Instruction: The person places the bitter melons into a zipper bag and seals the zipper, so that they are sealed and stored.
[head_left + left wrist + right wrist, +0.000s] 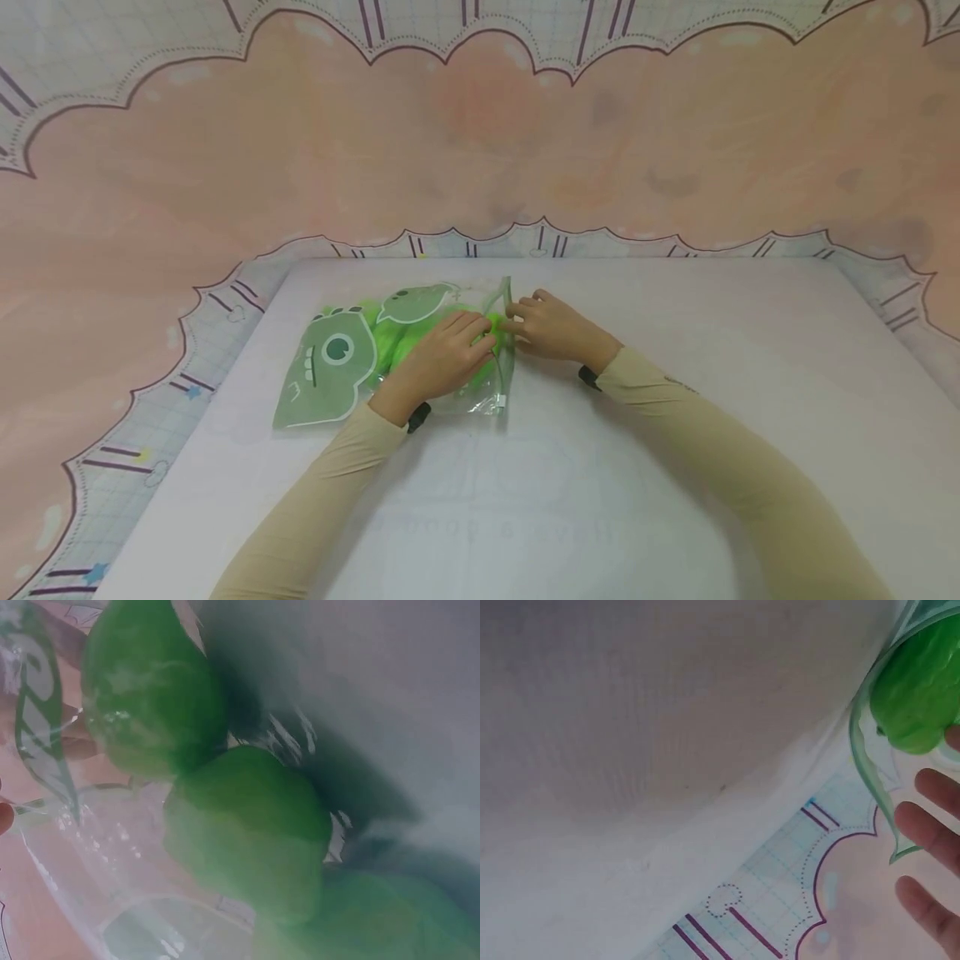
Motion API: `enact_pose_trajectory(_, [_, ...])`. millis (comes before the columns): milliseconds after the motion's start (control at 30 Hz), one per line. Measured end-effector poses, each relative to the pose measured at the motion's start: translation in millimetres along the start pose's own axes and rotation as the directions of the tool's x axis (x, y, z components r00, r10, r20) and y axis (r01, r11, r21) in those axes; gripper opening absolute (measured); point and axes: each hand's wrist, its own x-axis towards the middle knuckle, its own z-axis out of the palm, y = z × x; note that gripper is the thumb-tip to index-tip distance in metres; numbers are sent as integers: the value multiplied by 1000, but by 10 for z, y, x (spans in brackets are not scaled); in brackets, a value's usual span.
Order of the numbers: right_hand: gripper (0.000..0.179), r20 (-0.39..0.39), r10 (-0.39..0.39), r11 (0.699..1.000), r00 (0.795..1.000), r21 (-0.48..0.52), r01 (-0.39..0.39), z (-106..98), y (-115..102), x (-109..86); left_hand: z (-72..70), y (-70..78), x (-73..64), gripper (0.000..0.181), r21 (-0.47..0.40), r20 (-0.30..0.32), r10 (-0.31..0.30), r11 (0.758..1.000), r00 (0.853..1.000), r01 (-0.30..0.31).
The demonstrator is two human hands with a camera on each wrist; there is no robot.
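Note:
A clear zip bag (326, 375) with a green cartoon print lies on the white table, its mouth facing right. Inside are several smooth green fruit-like pieces (244, 829), whose exact kind I cannot tell. The left hand (442, 354) lies over the bag and pinches the upper film at the mouth, which stands raised. At the mouth is the right hand (558, 327), its fingers reaching toward the opening. In the right wrist view, those fingers (930, 834) are spread beside a bumpy green piece (919, 694); one fingertip meets its edge. The right thumb is hidden there.
The white table (712, 333) runs out on both sides of the bag. Behind it hangs a pink and white patterned cloth (450, 150). A white slider (500, 401) sits at the near corner of the bag's mouth.

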Motion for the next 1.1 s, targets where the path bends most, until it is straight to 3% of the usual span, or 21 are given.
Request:
enact_pose_trajectory(333, [45,126,25,1000,992,-12,-24,-45,-3,-21,18,2,-22,15,-2,30,-7,1000,1000,7])
enact_pose_trajectory(600, [52,138,55,998,989,-40,-50,-71,27,-118,-3,21,-16,15,10,109,12,1000,994,-13])
enact_pose_trajectory(800, [52,105,75,997,992,-39,-71,-151,38,-206,25,60,-1,16,-55,210,39,998,977,-28])
enact_pose_trajectory(967, [51,71,66,998,995,-20,-65,-224,12,-229,22,87,26,19,-117,311,52,993,949,-16])
enact_pose_trajectory(1100, [46,37,40,999,998,-18,-39,-244,-10,-211,31,110,38,19,-123,358,59,992,932,-15])
